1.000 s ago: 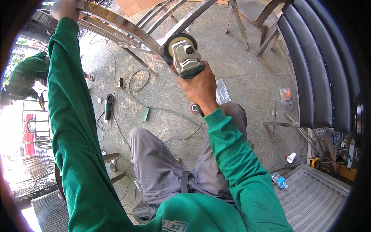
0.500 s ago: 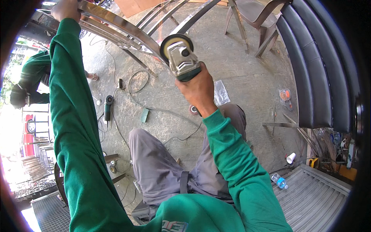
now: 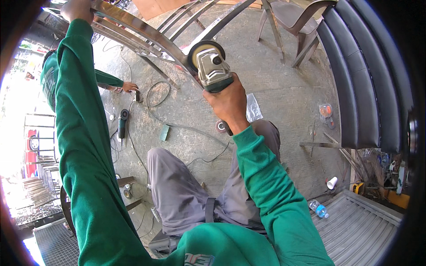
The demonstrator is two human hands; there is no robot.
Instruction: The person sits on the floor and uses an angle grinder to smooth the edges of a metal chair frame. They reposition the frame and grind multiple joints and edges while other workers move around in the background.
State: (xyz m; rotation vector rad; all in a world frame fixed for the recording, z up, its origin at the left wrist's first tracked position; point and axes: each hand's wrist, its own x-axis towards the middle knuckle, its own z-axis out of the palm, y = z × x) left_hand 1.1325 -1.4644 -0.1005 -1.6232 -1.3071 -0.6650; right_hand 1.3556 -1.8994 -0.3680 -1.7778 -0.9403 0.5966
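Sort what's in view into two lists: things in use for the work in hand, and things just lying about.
In use:
- angle grinder, gripped by the right hand
- shiny metal frame, held by the left hand, grinder's disc against it

Lying about:
- second grinder on the floor
- green block
- water bottle
- paper cup
- black padded bench

Two angle grinders: one held (image 3: 212, 66), one on floor (image 3: 122, 123). One plastic bottle (image 3: 318, 208), one paper cup (image 3: 331, 182), one plastic chair (image 3: 293, 17).
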